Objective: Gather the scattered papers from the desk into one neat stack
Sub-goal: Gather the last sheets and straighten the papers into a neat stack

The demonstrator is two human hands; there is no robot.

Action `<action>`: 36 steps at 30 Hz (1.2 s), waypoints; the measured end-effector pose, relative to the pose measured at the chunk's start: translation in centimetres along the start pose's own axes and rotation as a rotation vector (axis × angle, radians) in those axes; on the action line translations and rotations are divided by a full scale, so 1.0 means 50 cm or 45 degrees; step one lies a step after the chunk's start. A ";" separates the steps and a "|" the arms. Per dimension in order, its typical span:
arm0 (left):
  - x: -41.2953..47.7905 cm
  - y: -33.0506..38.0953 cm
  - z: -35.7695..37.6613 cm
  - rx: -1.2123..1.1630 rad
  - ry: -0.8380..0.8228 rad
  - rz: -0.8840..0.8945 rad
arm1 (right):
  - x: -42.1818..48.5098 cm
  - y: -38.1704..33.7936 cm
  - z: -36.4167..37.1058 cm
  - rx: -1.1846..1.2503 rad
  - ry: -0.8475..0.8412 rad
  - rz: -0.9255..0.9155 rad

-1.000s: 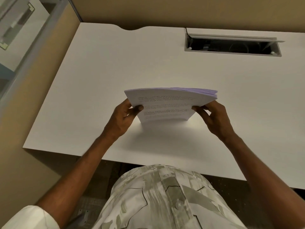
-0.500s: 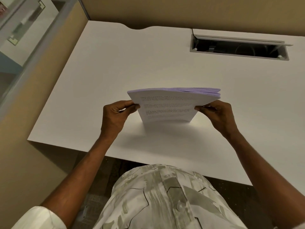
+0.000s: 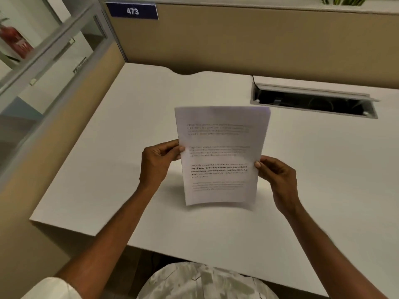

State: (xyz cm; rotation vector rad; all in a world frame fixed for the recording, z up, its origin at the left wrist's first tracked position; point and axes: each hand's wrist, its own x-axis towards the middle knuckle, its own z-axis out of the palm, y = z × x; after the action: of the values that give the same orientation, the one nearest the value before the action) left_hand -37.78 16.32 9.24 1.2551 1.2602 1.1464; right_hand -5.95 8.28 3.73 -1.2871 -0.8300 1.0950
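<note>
Head view. Tipped up since half a second ago: the stack of papers (image 3: pixel 220 152), then leaning far back with the top edges fanned, now nearly upright with the printed face toward the camera. Lifted also, the look of the camera itself.

Held at the middle of the view, over the white desk (image 3: pixel 121 147), with the lower edge close to the desk top; impossible to tell whether touching it. Gripped at its 9 o'clock edge by the left hand (image 3: pixel 159 162), thumb on the front sheet, fingers curled behind. Pinched at its 4 o'clock edge by the right hand (image 3: pixel 278 180), thumb tip on the front, other fingers folded at the back.

At 2 o'clock from the papers, an open cable slot (image 3: pixel 313 104) in the desk. At 12 o'clock, a tan partition (image 3: pixel 259 44); at 11 o'clock on it, a blue plate (image 3: pixel 132 11) reading 473. At 10 o'clock, a glass panel (image 3: pixel 54 46), and behind it something red (image 3: pixel 13 42), too blurred to name. At 6 o'clock, a pale patterned shirt (image 3: pixel 200 281).
</note>
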 end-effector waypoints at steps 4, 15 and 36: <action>0.127 0.010 0.008 0.015 -0.014 -0.120 | 0.072 -0.020 0.035 0.029 0.053 0.137; 0.502 -0.020 0.063 0.045 -0.174 -0.419 | 0.352 -0.037 0.117 0.001 0.287 0.386; 0.823 -0.159 0.207 0.346 -0.194 -0.537 | 0.658 0.061 0.145 -0.536 0.613 0.298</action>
State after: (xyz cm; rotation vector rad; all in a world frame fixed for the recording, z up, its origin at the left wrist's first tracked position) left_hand -27.38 57.13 -0.32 1.1699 1.5094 0.5819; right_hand -3.24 41.56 -1.58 -1.9458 -0.5646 0.7507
